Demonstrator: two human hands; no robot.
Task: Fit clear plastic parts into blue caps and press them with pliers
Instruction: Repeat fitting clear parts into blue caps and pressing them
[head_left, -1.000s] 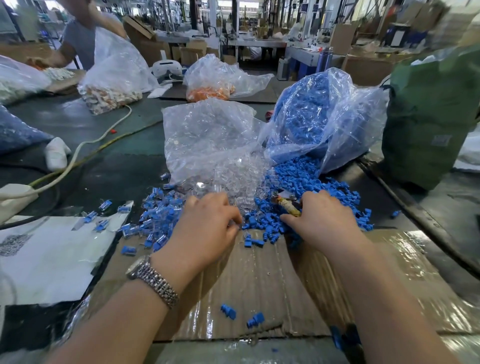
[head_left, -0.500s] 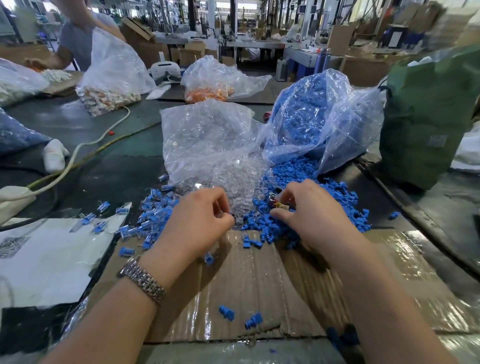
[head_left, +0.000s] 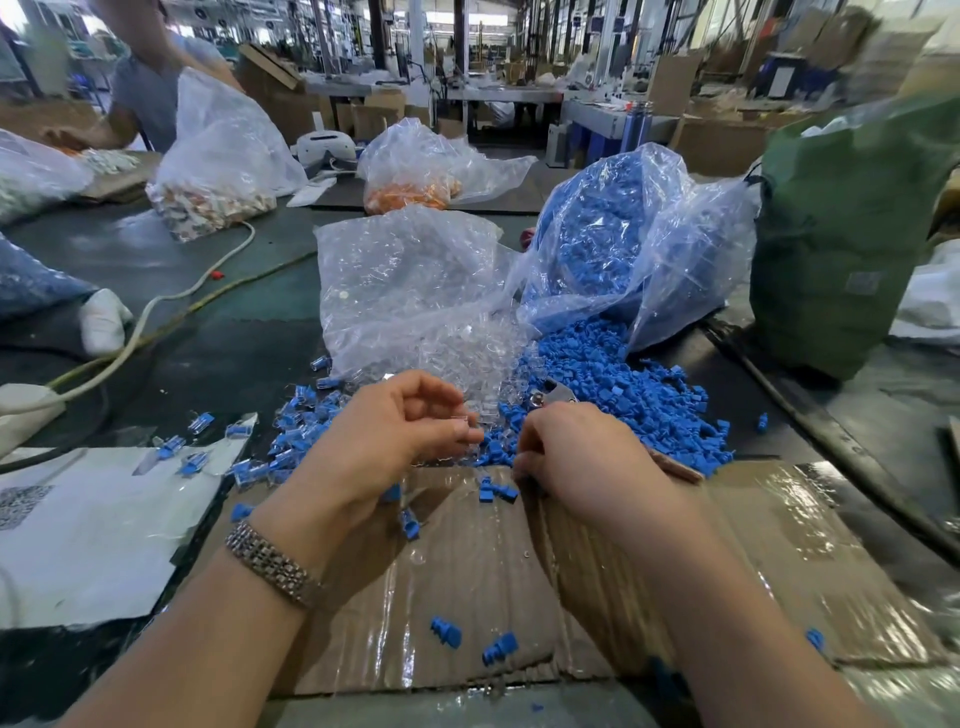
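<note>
Her left hand pinches a clear part by the spilled blue caps on the desk; her right hand, grip curled round pliers, waits ready to press.

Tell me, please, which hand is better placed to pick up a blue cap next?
The right hand, tentatively: it rests at the edge of the loose blue plastic caps, though it grips metal pliers. The left hand pinches a clear plastic part.

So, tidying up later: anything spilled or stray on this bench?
Yes. Blue caps spill out of their open bag across the table. A few strays lie apart on the taped cardboard, near its front edge.
</note>
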